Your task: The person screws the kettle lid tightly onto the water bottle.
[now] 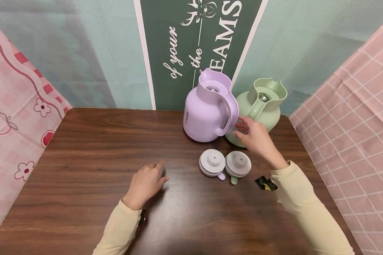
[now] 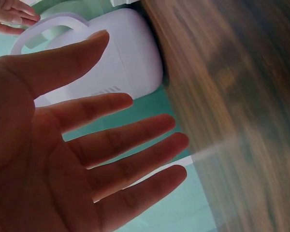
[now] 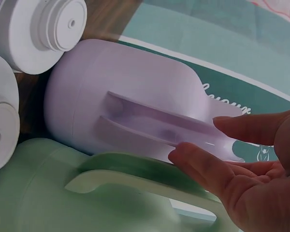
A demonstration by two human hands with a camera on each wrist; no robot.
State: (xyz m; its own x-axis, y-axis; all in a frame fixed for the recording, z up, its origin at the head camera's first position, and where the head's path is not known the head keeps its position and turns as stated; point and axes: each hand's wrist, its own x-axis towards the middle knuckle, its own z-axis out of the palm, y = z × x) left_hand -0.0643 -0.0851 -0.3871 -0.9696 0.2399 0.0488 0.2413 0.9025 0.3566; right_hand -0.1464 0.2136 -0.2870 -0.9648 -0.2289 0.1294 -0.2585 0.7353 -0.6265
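A lilac thermos jug (image 1: pixel 201 115) stands at the back of the table, its handle facing right and its mouth uncovered. Just behind it on the right is a green thermos jug (image 1: pixel 272 115), also uncovered. My right hand (image 1: pixel 254 136) is beside the lilac handle (image 3: pixel 154 123), thumb and fingers apart; whether a fingertip touches it I cannot tell. Two stoppers lie upside down in front of the jugs, one with a lilac tab (image 1: pixel 212 162) and one with a green tab (image 1: pixel 238 164). Over the table to their left hovers my left hand (image 1: pixel 145 184), fingers spread and holding nothing.
The brown wooden table (image 1: pixel 92 170) meets a teal backdrop with a dark green lettered panel (image 1: pixel 166 46) right behind the jugs. Pink patterned cloth hangs on the left (image 1: pixel 16 117) and pink checked cloth on the right (image 1: pixel 354 117).
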